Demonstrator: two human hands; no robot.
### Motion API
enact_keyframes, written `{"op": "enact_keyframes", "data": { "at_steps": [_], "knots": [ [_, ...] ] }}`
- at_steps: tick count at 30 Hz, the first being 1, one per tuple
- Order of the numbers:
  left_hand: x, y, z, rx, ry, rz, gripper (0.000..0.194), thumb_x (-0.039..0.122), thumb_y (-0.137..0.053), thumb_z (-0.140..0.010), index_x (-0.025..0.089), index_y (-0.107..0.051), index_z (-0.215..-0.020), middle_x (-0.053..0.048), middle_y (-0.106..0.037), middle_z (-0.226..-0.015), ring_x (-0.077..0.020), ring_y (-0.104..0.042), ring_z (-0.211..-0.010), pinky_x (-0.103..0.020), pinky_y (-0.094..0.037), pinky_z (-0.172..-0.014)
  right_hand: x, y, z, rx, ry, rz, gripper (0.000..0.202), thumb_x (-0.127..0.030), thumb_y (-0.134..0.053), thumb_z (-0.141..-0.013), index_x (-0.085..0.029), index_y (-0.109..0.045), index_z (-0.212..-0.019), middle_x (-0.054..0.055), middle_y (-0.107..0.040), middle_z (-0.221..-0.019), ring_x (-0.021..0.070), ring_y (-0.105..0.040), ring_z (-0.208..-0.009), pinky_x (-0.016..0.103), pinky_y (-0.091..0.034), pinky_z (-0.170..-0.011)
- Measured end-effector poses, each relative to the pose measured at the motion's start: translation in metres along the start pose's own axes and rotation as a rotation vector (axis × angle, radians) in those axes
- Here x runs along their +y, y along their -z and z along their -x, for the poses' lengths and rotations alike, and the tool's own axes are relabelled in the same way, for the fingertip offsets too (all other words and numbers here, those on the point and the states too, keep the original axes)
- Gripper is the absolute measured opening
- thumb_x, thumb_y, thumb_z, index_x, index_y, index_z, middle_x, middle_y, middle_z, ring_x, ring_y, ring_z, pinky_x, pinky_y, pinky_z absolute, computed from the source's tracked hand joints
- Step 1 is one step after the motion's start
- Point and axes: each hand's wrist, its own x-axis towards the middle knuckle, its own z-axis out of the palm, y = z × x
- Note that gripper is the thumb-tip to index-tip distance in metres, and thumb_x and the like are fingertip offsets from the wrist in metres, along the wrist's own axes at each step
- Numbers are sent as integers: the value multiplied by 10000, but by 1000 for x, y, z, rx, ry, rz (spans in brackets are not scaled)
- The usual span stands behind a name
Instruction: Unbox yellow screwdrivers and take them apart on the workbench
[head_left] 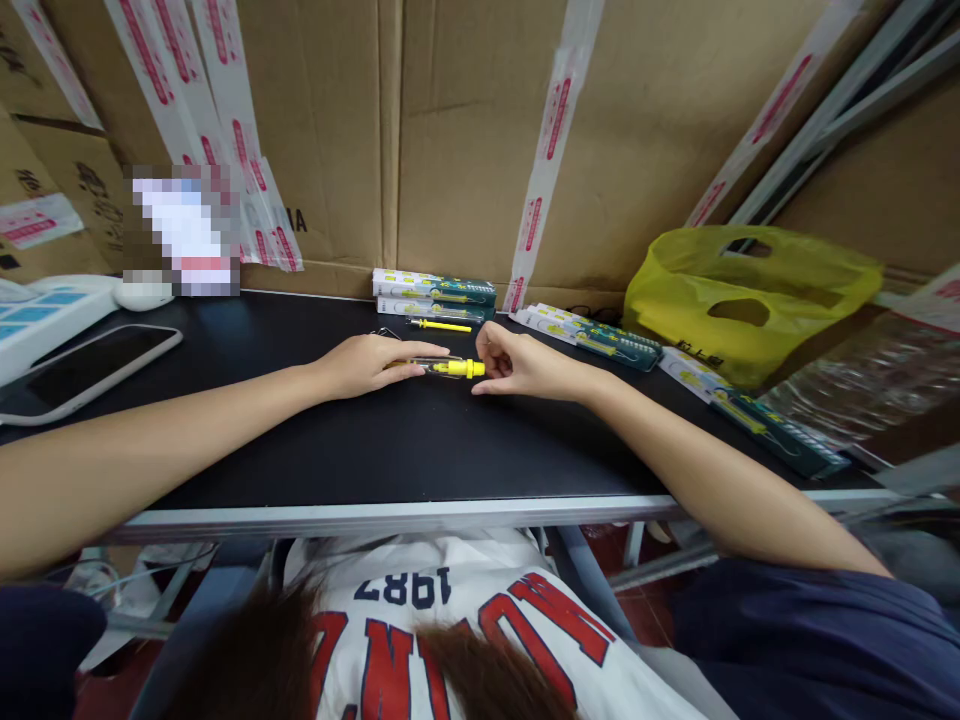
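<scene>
My left hand (365,366) is closed on a clear tool with a yellow end (454,368), held level just above the black table. My right hand (519,362) is beside the yellow end, its fingers curled and its thumb stretched out below. A gap shows between that thumb and the curled fingers, with nothing visible in it. Behind the hands lies a thin yellow piece with a dark tip (444,325). Just beyond it, small white and green boxes (433,292) are stacked against the cardboard.
More slim boxes (589,335) lie at the right, near a yellow plastic bag (750,295) and a clear plastic container (855,375). A phone (94,370) and a white power strip (56,320) are at the left. Cardboard (465,130) stands along the back edge.
</scene>
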Motion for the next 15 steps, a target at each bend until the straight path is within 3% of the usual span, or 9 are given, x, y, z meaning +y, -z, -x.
{"op": "enact_keyframes", "data": {
  "at_steps": [3,5,7,12,15],
  "knots": [
    [0,0,0,4,-2,1,455,468,-345,-975,336,-447,-1398,17,-611,-1305,-164,-629,-1049,-219,-431,-839,-3,3,0,-79,-49,54,318,-507,-489,-895,-190,-479,-913,-29,-516,-666,113,-456,-588,243,-342,-580],
    [0,0,0,6,-7,1,456,472,-341,-975,340,-443,-1400,20,-602,-1318,-167,-619,-1078,-226,-431,-855,-6,4,-1,-136,-74,86,391,-473,-309,-970,-170,-541,-882,-11,-516,-646,121,-478,-604,260,-357,-627],
    [0,0,0,7,-13,-1,454,469,-343,-976,346,-435,-1403,21,-601,-1318,-166,-619,-1079,-226,-431,-851,-7,5,-1,-162,-79,91,438,-433,-245,-987,-161,-564,-863,-6,-512,-628,124,-486,-606,267,-365,-652],
    [-1,-1,0,10,-9,-15,443,440,-364,-977,346,-436,-1404,13,-636,-1267,-153,-643,-989,-208,-424,-788,-3,3,0,-93,-37,41,224,-403,-467,-919,-182,-487,-891,-26,-508,-674,107,-449,-595,232,-338,-571],
    [-1,-1,-1,11,-11,-29,439,433,-368,-978,335,-448,-1399,6,-658,-1227,-147,-650,-937,-198,-414,-747,-1,0,0,-38,-3,25,200,-331,-576,-853,-199,-441,-917,-37,-508,-696,102,-444,-595,223,-341,-555]
  ]
}}
